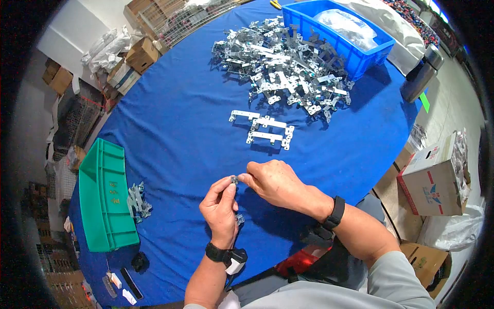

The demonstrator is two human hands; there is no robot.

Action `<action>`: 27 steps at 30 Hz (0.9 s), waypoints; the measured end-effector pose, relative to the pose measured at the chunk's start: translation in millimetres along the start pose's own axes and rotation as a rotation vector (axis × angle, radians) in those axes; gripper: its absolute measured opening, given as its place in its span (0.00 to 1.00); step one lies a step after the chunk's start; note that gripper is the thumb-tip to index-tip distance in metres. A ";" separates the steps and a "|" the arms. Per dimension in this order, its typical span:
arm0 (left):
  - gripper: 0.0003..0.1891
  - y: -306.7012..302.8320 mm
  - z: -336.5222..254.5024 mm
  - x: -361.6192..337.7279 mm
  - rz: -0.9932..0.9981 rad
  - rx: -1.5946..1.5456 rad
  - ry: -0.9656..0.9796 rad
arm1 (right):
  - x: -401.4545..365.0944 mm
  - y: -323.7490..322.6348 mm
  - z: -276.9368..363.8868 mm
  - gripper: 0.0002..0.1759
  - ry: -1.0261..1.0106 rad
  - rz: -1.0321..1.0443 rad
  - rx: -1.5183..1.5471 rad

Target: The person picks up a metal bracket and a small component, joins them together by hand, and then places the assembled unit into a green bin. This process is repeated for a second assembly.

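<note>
My left hand (219, 208) is closed around a small metal bracket (240, 220), with one end poking out below the palm and the other showing at the fingertips. At that upper end my right hand (275, 183) is pinched, thumb and finger touching the small dark tip. Most of the bracket is hidden by my left fingers. Beyond my hands, several silver brackets (267, 136) lie loosely grouped on the blue cloth (180, 129). Farther back spreads a big heap of similar metal brackets (288, 67).
A green plastic bin (105, 195) stands at the left, with a small pile of brackets (138, 202) beside it. At the back right are a blue crate (355, 56) holding clear plastic and a metal flask (422, 74). A black strip (131, 282) lies near the lower left edge.
</note>
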State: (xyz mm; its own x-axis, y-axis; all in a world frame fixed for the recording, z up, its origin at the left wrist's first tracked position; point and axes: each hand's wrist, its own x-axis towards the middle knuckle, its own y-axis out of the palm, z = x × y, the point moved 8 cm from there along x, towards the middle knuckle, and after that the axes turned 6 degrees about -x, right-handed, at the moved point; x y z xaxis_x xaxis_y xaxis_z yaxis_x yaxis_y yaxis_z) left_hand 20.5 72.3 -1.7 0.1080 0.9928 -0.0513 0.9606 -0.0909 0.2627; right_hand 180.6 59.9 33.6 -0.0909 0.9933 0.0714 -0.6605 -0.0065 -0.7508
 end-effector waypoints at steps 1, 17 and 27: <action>0.08 0.5 -0.2 -0.2 -0.001 0.007 -0.001 | 0.2 0.1 -0.9 0.15 0.011 0.001 -0.016; 0.09 1.2 -1.9 0.6 -0.014 0.028 0.035 | -2.2 -4.6 4.9 0.12 -0.102 -0.153 0.097; 0.08 -0.1 -1.7 0.6 -0.007 0.003 0.010 | -1.7 -1.7 3.6 0.13 -0.038 -0.089 0.002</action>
State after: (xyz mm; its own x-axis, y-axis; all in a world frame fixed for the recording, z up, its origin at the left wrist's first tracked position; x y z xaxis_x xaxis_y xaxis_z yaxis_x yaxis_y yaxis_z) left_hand 20.1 73.1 -0.1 0.0989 0.9942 -0.0434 0.9622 -0.0844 0.2590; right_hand 179.2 57.8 37.2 -0.0596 0.9849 0.1628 -0.6685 0.0817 -0.7392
